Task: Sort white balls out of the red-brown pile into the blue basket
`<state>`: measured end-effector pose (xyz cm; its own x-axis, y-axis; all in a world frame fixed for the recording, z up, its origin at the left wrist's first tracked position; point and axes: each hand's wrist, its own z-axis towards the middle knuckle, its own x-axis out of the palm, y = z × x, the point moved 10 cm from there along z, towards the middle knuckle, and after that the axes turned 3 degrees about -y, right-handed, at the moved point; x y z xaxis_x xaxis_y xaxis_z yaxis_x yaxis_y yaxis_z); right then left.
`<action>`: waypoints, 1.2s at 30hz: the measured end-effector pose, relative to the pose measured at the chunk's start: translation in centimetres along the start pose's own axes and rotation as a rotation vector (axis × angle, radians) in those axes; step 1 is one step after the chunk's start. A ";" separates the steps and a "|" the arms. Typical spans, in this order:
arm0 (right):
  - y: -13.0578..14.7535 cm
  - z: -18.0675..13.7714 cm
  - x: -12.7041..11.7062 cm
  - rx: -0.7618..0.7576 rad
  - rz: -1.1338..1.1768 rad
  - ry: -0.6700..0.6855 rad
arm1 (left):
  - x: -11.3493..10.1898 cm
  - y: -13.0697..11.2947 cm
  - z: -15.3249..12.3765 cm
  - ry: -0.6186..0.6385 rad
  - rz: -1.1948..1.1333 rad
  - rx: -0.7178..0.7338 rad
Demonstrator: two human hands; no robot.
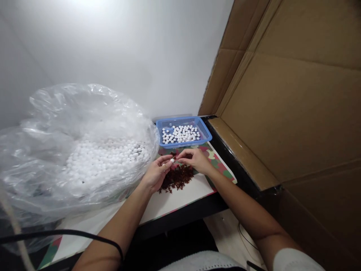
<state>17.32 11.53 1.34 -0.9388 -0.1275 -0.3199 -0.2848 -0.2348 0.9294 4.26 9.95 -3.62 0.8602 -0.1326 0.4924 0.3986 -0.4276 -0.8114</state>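
Note:
Between thumb and fingers, my left hand point(156, 173) pinches a small white ball point(172, 160). My right hand point(196, 159) comes in from the right, its thumb and forefinger closed close beside the ball; whatever lies between those fingertips is too small to make out. Below both hands is a loose pile of dark reddish-brown, spiky little pieces point(177, 178), resting on a white sheet point(194, 188). Just beyond the hands stands a blue plastic basket point(209, 136) with many white balls point(183, 133) spread over its bottom.
A large clear plastic bag point(36, 150) full of white balls point(98, 162) takes up the left side. Cardboard point(304, 98) walls off the right, and a pale wall point(126, 49) stands behind. A black cable point(70, 232) crosses the lower left.

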 end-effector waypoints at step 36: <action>5.0 -3.4 1.9 -0.459 -0.454 -0.276 | 0.4 -0.6 -0.4 -0.031 0.037 0.114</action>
<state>14.76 6.85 4.80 -0.7787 0.3144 -0.5429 -0.6067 -0.5977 0.5241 4.26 9.77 -2.83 0.8836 -0.1180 0.4530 0.3985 -0.3184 -0.8601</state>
